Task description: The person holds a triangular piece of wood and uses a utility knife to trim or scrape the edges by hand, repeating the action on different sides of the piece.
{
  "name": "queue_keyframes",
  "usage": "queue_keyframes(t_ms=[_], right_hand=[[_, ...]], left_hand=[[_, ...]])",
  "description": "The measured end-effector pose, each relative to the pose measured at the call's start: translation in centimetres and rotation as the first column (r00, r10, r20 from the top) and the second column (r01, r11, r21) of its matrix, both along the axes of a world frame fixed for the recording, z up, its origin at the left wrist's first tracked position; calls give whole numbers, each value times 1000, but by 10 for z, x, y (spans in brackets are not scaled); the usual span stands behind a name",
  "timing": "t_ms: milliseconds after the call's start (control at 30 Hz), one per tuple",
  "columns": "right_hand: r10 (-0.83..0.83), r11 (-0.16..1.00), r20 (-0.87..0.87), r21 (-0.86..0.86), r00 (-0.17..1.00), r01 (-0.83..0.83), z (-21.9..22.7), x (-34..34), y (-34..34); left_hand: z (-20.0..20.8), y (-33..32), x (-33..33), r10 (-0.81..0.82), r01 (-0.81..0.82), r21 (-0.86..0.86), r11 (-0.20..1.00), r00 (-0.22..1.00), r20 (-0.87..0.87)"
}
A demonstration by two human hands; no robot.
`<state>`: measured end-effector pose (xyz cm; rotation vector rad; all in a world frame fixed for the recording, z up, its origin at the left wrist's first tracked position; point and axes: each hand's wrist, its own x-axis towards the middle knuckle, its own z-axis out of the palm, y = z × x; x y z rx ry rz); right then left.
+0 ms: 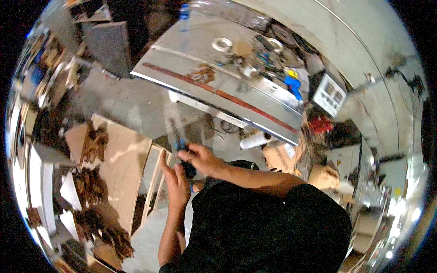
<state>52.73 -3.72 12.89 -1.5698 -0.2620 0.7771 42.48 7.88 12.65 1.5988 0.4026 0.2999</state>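
My right hand [201,159] is closed around a blue-and-black tool [181,144], blurred by motion. A thin part seems to reach away from its far end; I cannot make out the exact kind. Just left of and below it, my left hand [175,184] has its fingers stretched out, with the thumb close to the tool's dark lower part. Those fingertips are at the upper end of a light wooden frame [154,182]; whether they touch it I cannot tell. Beside the frame is a wide light-brown wooden panel [120,168].
Ahead stands a grey workbench [177,59] with a red strip [218,93], gloves [201,74], tape rolls [221,44], a water bottle [184,17] and a blue-and-yellow tool [293,84]. Stacked dark brown wood pieces [91,186] lie left. A white roll [256,140] and cardboard [278,157] sit below the bench.
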Motion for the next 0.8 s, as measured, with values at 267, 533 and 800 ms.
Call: queue_keyframes(t_ms=[267,533,800], right_hand=[[97,660,621,-625,778,417,-14,83,-191],[496,245,618,-774,610,584,-36,193,-393],[625,190,451,-880,637,436,-34,257,-438]], left_hand=[[5,-31,24,-355,336,-165,927,930,-98],[-23,-61,32,-321,324,-39,945,901,-291],[-16,-137,63,-229,265,46,963,898,-377]])
